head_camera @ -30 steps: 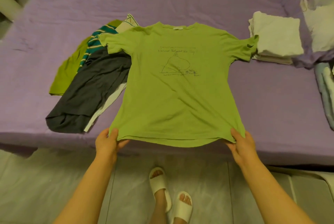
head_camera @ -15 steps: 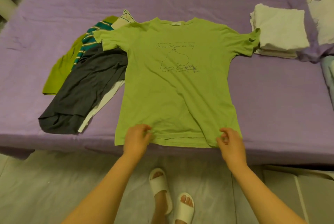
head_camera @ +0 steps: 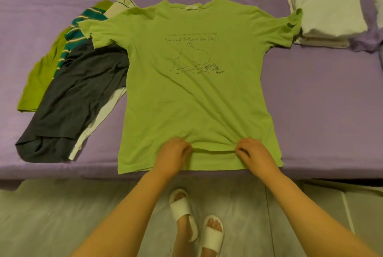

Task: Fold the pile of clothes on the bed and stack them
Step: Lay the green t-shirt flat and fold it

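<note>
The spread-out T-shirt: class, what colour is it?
Light green T-shirt, head view.

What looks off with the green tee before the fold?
The green T-shirt lies mostly flat, but its right sleeve is curled up against the folded white stack, and both hands pinch a ridge near the hem.

Single head view, looking steeply down, close over bed (head_camera: 310, 95) edge
</note>
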`<state>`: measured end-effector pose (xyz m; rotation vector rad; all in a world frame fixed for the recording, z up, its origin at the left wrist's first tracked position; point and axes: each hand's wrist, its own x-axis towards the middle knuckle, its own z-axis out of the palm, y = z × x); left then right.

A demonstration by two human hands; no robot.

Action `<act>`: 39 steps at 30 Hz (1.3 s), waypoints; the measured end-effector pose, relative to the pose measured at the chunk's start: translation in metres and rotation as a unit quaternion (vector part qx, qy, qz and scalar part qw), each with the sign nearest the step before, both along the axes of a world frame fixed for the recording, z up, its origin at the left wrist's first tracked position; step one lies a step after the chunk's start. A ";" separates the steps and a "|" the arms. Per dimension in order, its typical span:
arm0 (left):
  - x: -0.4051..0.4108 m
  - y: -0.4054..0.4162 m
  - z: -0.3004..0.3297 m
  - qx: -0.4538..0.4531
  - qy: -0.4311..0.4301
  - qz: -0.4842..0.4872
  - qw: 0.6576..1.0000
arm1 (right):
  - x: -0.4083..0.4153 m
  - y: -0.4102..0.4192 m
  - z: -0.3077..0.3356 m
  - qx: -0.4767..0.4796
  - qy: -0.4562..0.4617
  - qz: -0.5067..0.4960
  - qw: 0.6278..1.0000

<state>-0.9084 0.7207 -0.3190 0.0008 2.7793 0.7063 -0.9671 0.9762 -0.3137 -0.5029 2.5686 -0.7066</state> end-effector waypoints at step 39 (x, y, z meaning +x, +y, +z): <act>0.051 -0.072 0.019 -0.155 -0.022 0.222 0.962 | 0.008 0.024 0.006 0.141 0.045 -0.271 0.951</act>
